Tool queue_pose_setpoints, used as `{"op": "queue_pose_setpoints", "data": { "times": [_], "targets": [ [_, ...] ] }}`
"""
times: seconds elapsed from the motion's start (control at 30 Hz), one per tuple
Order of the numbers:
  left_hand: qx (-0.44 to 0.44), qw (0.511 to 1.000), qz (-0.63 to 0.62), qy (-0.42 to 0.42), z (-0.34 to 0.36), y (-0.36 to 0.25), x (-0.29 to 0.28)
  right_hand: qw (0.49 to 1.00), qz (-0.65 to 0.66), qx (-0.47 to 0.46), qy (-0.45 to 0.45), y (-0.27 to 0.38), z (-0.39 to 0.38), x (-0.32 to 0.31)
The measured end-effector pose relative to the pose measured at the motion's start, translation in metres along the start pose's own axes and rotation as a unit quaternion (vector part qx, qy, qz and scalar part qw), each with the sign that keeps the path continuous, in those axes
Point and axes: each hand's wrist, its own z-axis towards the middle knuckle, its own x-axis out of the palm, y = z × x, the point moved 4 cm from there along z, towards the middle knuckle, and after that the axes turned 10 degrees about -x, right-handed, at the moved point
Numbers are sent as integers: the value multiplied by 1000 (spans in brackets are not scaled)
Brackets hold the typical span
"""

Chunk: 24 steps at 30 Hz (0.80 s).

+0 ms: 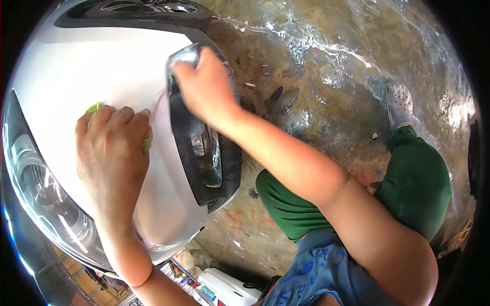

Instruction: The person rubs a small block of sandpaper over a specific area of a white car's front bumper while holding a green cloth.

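My left hand (112, 143) presses a crumpled yellow-green cloth (147, 141) onto the white car bumper (112, 56). Its fingers are curled round the cloth, and only bits of it show at the edges. Farther right, my right hand (206, 84) is at the upper part of the black fog-light surround (184, 148). Motion smears its fingers, so whether they grip anything cannot be made out. Below that hand, a glossy lamp insert (212, 158) sits in the surround.
A clear headlight (46, 188) curves along the left. The car's wheel (148, 6) is at the top. Wet, stained concrete floor (316, 102) lies to the right, with my green-trousered legs (418, 178) and a pale clog (399, 104). Another white vehicle (227, 285) stands at the bottom.
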Motion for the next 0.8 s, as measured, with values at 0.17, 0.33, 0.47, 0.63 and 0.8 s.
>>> {"op": "queue_pose_setpoints", "data": {
  "times": [0.17,0.33,0.47,0.63,0.8],
  "targets": [
    [-5,1000,2,-1,-5,4,0,999,26,-3,40,20,-38,14],
    [-20,1000,6,16,2,0,-1,999,-2,45,6,-2,-3,-6],
    [-23,999,28,25,-6,6,2,996,46,26,78,19,-46,12],
    [-32,999,19,24,-1,4,0,999,-11,21,30,11,-24,2],
    [-29,999,26,-21,-3,11,5,998,-6,21,55,6,-23,-2]
  ]
}}
